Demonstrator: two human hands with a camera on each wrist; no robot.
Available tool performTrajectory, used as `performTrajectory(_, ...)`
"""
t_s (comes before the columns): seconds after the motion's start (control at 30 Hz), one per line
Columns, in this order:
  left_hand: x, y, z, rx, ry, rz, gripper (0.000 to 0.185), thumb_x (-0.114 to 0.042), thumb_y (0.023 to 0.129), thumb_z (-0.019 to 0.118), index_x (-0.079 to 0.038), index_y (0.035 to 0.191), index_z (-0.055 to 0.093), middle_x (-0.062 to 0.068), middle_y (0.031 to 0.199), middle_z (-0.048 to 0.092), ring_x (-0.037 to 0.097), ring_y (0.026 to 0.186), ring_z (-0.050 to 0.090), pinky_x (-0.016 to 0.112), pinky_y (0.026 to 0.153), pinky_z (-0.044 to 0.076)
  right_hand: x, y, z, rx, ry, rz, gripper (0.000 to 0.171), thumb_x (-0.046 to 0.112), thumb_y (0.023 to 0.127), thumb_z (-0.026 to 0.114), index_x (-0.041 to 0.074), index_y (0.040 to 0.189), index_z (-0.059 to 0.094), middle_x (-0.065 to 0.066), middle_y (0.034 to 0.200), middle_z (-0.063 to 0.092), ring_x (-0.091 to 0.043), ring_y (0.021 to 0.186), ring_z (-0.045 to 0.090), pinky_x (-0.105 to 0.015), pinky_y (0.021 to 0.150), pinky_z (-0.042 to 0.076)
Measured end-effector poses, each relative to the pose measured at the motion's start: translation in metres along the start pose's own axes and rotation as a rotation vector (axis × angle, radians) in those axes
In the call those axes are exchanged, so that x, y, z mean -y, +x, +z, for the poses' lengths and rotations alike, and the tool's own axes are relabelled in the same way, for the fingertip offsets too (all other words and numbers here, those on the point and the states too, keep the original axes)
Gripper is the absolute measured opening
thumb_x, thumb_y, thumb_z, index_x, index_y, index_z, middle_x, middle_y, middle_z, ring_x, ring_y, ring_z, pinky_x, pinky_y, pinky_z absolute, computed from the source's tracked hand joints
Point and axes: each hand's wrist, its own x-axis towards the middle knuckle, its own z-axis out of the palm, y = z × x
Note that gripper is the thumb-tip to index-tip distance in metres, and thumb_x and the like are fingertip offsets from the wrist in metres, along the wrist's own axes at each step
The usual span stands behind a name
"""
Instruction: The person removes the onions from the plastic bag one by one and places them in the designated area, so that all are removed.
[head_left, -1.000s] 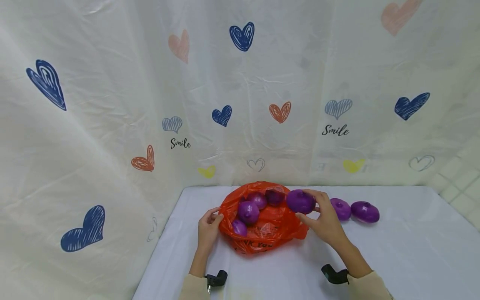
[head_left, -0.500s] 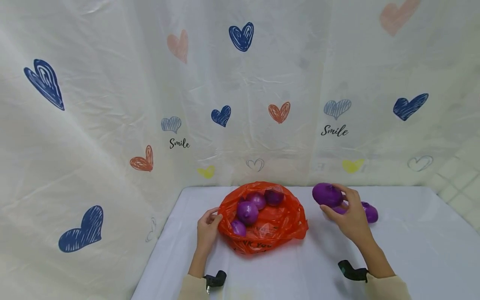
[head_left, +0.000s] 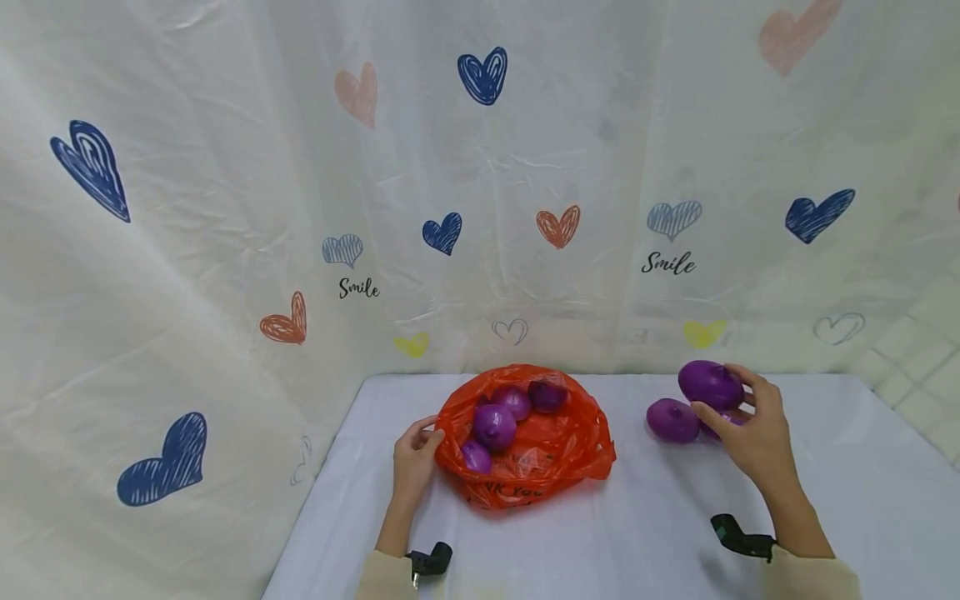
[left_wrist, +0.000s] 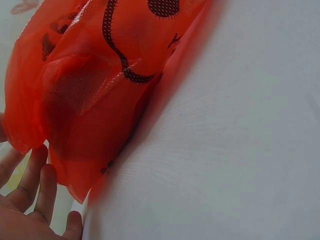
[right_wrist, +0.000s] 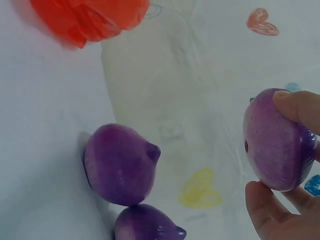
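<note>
My right hand (head_left: pixel 757 429) grips a glossy purple onion (head_left: pixel 710 385) between thumb and fingers, raised to the right of the bag. Beneath it on the white cloth lie two more purple onions, the left one (head_left: pixel 672 421) in full sight and the other (right_wrist: pixel 147 224) partly covered by my hand in the head view. An orange-red plastic bag (head_left: pixel 555 477) with black lettering stands with its mouth wide, and several purple onions (head_left: pixel 495 427) sit inside. At the bag's left rim my left hand (head_left: pixel 414 458) pinches the plastic; its fingers (left_wrist: pixel 46 192) show against the bag.
A white cloth covers the table (head_left: pixel 570 550). Behind it hangs a pale curtain (head_left: pixel 510 183) printed with hearts and "Smile", also along the left side. A black wrist camera sits on each forearm.
My right hand has carried its onion away from the bag's right rim, rightward to above the lying onions. The left hand and the bag have stayed put.
</note>
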Motion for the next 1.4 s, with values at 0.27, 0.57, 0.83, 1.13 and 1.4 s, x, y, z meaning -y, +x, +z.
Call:
performTrajectory(0.27,-0.001,-0.002,0.0,-0.011,0.013,0.001,0.028,-0.019,0.098,0.064,-0.016,0.125,0.072,0.008,0.096,0.064,0.02,0.086,0.058,0.019,0.072,0.053,-0.017,0.003,-0.02,-0.036,-0.004,0.106,0.081,0.023,0.089,0.08,0.009,0.156,0.036,-0.024,0.148,0.03,0.001,0.108,0.039,0.002,0.075,0.04)
performTrajectory(0.57,0.0,-0.001,0.0,-0.018,0.028,-0.003,0.027,-0.02,0.099,0.064,-0.014,0.124,0.072,0.009,0.096,0.065,0.019,0.085,0.058,0.02,0.071,0.052,-0.045,0.003,-0.038,-0.061,-0.045,0.226,0.085,0.029,0.09,0.079,0.021,0.16,0.032,-0.024,0.151,0.025,-0.012,0.11,0.046,0.001,0.069,0.04)
performTrajectory(0.83,-0.002,-0.003,-0.001,-0.007,0.006,-0.002,0.027,-0.021,0.099,0.065,-0.016,0.125,0.072,0.01,0.097,0.065,0.019,0.086,0.058,0.019,0.072,0.053,-0.065,0.002,-0.05,-0.097,-0.122,0.296,0.087,0.029,0.09,0.078,0.012,0.16,0.03,-0.025,0.15,0.028,-0.02,0.105,0.048,0.001,0.063,0.037)
performTrajectory(1.13,-0.002,-0.002,0.0,-0.002,-0.012,0.013,0.028,-0.021,0.099,0.066,-0.014,0.126,0.071,0.012,0.097,0.066,0.019,0.085,0.058,0.019,0.071,0.052,-0.084,0.0,-0.06,-0.052,-0.141,0.362,0.09,0.031,0.093,0.074,0.005,0.161,0.021,-0.034,0.157,0.02,-0.054,0.125,0.036,-0.008,0.062,0.029)
performTrajectory(1.4,0.0,-0.002,0.0,-0.007,0.0,0.016,0.028,-0.02,0.099,0.065,-0.013,0.125,0.071,0.01,0.096,0.065,0.018,0.085,0.058,0.019,0.071,0.053,-0.103,-0.003,-0.061,-0.024,-0.171,0.39,0.089,0.03,0.093,0.072,0.001,0.16,0.021,-0.037,0.156,0.021,-0.053,0.125,0.036,-0.017,0.072,0.029)
